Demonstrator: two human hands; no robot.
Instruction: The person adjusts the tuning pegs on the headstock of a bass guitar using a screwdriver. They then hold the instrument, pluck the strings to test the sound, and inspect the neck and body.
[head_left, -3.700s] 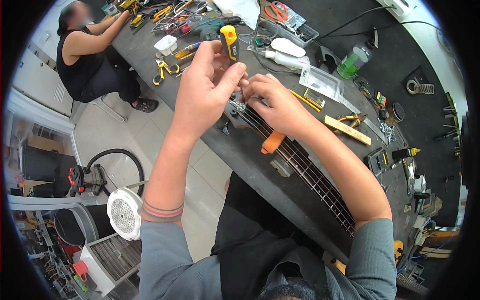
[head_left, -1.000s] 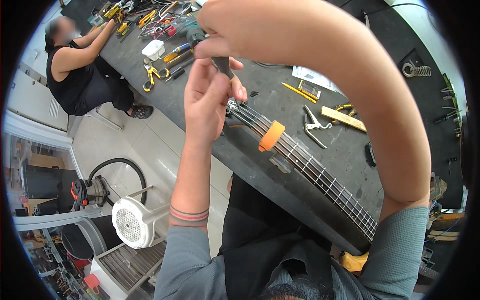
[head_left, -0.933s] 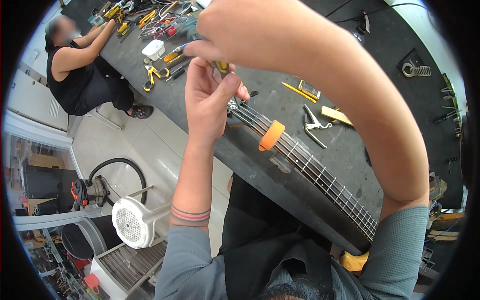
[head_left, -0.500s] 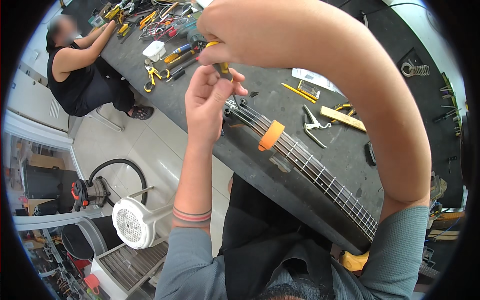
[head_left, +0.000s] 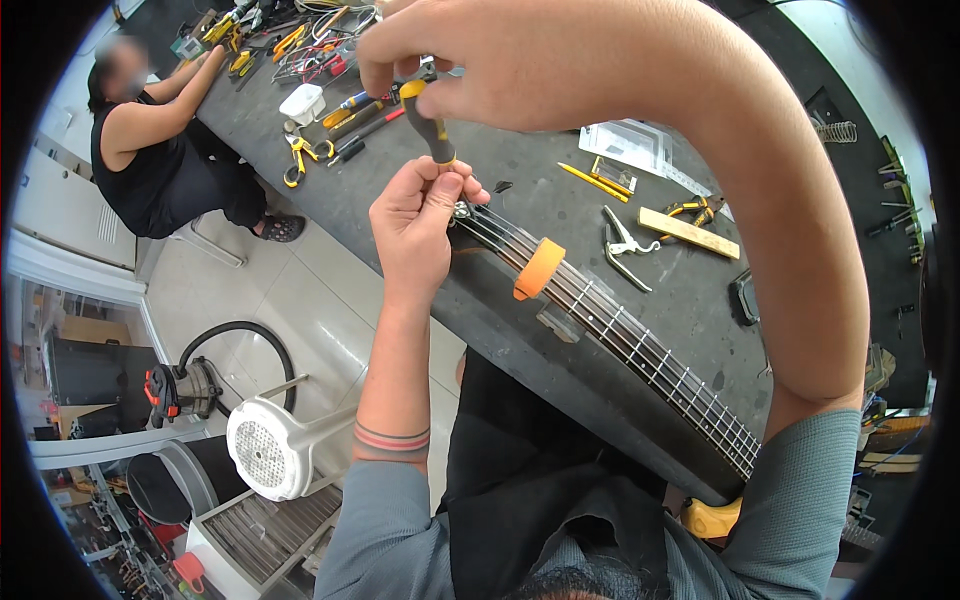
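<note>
While I'm pinching the screwdriver (head_left: 431, 125) tightly by its lower end with the left hand (head_left: 416, 238), I'm curling the right hand (head_left: 475, 45) half-open about its top, that hold unclear from over here. The tool is standing over the headstock (head_left: 462, 212) of the guitar (head_left: 640, 350); a slackening pinch or sideways push could be sending its hidden tip skidding across the strings (head_left: 503, 238).

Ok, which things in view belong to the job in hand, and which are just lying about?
Apparently in the job:
screwdriver, left hand at its lower end, right hand at its handle
stringed neck, below the hands
orange band across the strings

Apparently just lying about:
silver clamp-like tool
wooden strip
yellow pencils
</note>
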